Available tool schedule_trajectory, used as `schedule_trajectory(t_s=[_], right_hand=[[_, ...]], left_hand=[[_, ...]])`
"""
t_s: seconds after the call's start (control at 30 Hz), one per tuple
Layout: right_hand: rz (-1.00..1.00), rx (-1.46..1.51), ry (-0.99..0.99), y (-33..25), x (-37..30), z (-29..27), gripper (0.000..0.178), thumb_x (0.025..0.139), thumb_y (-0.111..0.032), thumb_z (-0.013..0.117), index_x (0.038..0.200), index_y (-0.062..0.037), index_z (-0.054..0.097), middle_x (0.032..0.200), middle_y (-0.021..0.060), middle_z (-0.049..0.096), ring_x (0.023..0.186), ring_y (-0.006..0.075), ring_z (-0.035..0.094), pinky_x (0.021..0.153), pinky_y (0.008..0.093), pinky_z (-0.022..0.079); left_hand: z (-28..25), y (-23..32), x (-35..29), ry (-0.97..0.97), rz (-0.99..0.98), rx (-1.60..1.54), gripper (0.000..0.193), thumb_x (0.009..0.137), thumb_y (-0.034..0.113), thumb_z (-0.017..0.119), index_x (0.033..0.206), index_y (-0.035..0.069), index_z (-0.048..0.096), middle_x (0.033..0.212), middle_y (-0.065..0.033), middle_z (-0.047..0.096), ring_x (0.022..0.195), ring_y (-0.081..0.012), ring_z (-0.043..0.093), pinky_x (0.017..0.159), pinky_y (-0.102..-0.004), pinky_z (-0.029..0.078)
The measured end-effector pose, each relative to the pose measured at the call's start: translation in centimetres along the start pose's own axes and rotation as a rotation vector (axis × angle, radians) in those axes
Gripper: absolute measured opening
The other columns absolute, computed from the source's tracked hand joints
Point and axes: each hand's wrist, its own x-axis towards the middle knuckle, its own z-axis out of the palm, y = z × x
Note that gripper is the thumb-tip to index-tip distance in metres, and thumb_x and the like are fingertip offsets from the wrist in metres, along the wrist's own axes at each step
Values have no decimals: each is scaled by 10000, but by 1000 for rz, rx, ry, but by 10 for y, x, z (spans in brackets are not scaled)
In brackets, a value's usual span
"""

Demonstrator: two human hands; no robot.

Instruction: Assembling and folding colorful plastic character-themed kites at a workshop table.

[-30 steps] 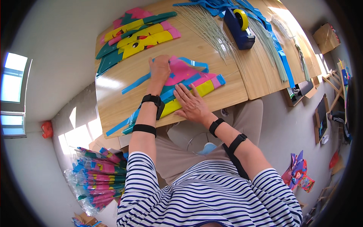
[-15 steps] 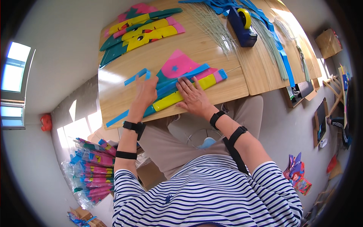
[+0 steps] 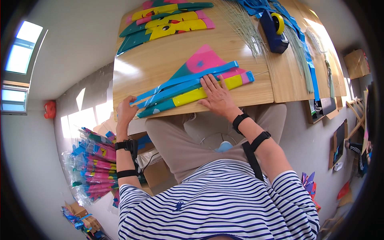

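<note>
A folded kite (image 3: 190,96) of yellow, teal and pink sheet lies slanting across the near part of the table, with its pink-and-teal flap (image 3: 204,60) spread out behind. Long blue ribbon (image 3: 176,81) runs along it from the left tip to the right end. At that left tip my left hand (image 3: 126,110) pinches the ribbon's end, fingers closed. My right hand (image 3: 218,95) rests flat on the kite's yellow and blue part, fingers stretched out, holding nothing.
Several folded kites (image 3: 172,28) are stacked at the table's far left. A dark blue tape dispenser (image 3: 274,34) stands at the back right, among thin pale rods (image 3: 244,26) and more blue ribbon (image 3: 312,72). Wrapped kites (image 3: 96,168) lie below left.
My left hand has moved left and down to the kite's tip, drawing the ribbon from a loose loop into a straight line along the kite. My right hand stays on the kite.
</note>
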Motion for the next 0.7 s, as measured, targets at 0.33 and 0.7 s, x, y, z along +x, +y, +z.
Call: schedule_trajectory(t_s=[0.33, 0.7], right_hand=[[-14, -20, -24, -2, 4, -4, 864, 1006, -630, 501, 1606, -24, 363, 1682, 154, 343, 1578, 318, 274, 1293, 560, 110], [-16, 11, 24, -1, 1, -3, 887, 978, -641, 534, 1587, -10, 396, 1675, 152, 355, 1588, 310, 254, 1293, 573, 116]], left_hand=[[78, 108, 62, 111, 188, -182, 294, 805, 221, 837, 1040, 55, 775, 1001, -132, 784, 991, -285, 734, 919, -431, 512], [82, 115, 76, 101, 109, -54, 216, 720, 209, 888, 810, 86, 735, 783, -79, 738, 785, -272, 703, 761, -423, 502]])
